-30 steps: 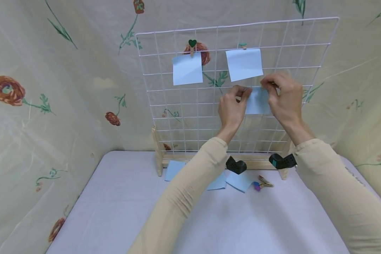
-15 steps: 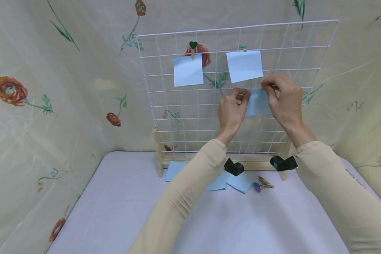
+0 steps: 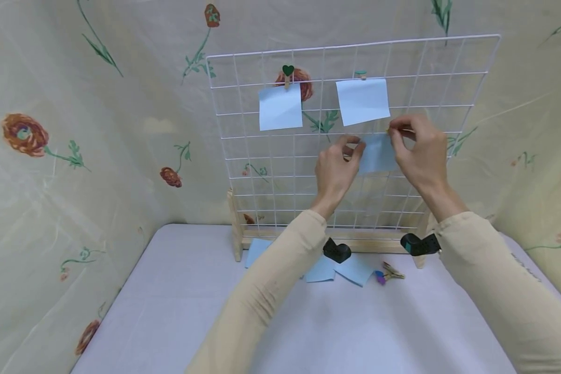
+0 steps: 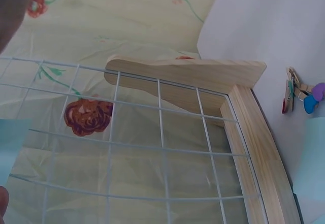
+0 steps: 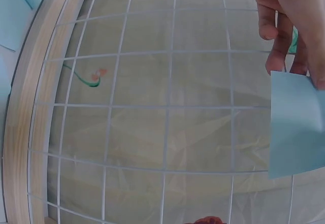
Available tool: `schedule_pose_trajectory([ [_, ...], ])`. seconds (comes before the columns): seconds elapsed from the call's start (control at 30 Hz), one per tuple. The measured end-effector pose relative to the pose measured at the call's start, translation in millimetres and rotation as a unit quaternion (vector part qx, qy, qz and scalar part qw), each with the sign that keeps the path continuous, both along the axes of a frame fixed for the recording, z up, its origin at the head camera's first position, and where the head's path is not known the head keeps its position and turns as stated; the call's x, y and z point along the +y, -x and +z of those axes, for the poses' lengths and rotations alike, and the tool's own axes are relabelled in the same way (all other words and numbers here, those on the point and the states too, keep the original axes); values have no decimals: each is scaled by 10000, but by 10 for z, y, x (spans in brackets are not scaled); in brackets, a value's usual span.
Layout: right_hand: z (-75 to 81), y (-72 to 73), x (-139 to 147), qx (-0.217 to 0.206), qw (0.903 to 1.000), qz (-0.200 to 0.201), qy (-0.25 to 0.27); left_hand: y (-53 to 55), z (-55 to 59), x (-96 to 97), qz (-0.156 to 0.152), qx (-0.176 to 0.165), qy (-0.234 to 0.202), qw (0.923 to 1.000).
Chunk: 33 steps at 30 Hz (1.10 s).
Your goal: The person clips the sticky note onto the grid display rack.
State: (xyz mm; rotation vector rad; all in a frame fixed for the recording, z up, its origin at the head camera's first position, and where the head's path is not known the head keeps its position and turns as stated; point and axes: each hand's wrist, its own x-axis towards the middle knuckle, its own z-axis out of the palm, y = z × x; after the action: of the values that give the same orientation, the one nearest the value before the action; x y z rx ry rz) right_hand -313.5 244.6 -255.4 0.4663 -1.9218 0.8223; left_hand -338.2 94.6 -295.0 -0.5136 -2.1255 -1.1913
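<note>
In the head view a light blue paper note (image 3: 376, 153) hangs against the white wire grid (image 3: 304, 171), under another note. My left hand (image 3: 336, 169) pinches its upper left edge between thumb and fingers; the right wrist view shows those fingertips at the note (image 5: 297, 127). At the note's upper right corner, my right hand (image 3: 421, 150) pinches a small clothespin, mostly hidden, with a yellowish bit showing. Two notes hang higher, the left note (image 3: 280, 107) under a green heart clothespin (image 3: 287, 78) and the right note (image 3: 363, 102) under a teal-topped clothespin (image 3: 360, 74).
A wooden stand (image 3: 374, 242) holds the grid upright on the white table (image 3: 168, 306). Several blue notes (image 3: 355, 270) lie before it, partly behind the left sleeve. Clothespins (image 3: 388, 273) lie to their right. Flowered cloth (image 3: 75, 208) surrounds the table.
My left hand has shifted slightly left and down, its fingertips closer to the note's edge. The right hand stays at the corner. The head view has tilted a little, shifting the scene down and right.
</note>
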Motion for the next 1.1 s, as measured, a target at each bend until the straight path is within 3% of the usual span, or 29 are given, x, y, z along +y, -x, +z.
schedule_pose_trajectory([
  [0.67, 5, -55, 45, -498, 9961, 528, 510, -10, -258, -140, -359, 458, 169, 9982],
  [0.9, 86, -227, -81, -298, 9964, 560, 563, 5, -391, -192, -321, 450, 365, 9978],
  [1.1, 85, -243, -119, -121, 9979, 373, 516, 5, -487, -240, -336, 366, 382, 9980],
])
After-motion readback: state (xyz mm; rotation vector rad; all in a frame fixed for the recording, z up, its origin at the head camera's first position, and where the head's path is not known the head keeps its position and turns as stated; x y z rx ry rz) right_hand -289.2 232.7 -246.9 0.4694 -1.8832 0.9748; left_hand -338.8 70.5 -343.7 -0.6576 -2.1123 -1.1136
